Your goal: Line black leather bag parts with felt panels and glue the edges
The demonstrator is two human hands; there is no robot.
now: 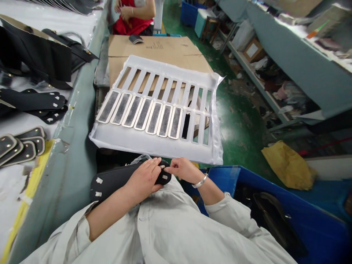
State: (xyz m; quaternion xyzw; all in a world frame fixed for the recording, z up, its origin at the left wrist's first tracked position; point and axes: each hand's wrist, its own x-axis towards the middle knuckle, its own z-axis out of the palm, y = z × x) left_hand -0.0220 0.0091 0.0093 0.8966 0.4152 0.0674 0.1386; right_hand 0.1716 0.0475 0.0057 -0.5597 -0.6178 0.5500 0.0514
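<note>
A long black leather-like strip [115,179] with rounded ends lies across my lap, small white tabs [98,180] sticking up near each end. My left hand [144,179] rests over its right part, holding it, with the fingertips close to a white tab at that end. At the same end, my right hand [183,169] is closed in a pinch at a white tab [162,167]; the fingertips partly hide it. Just beyond my hands is a white slotted frame [154,146], with several grey, pale-edged rectangular pieces [133,112] laid side by side over its near slots.
On the left bench, stacked black strips [35,102] and pale-edged black pieces [24,146] lie near a yellow edge [30,190]. Cardboard [159,47] lies under the frame's far side. A blue bin [297,220] stands at my right. Across the cardboard sits another person [134,14].
</note>
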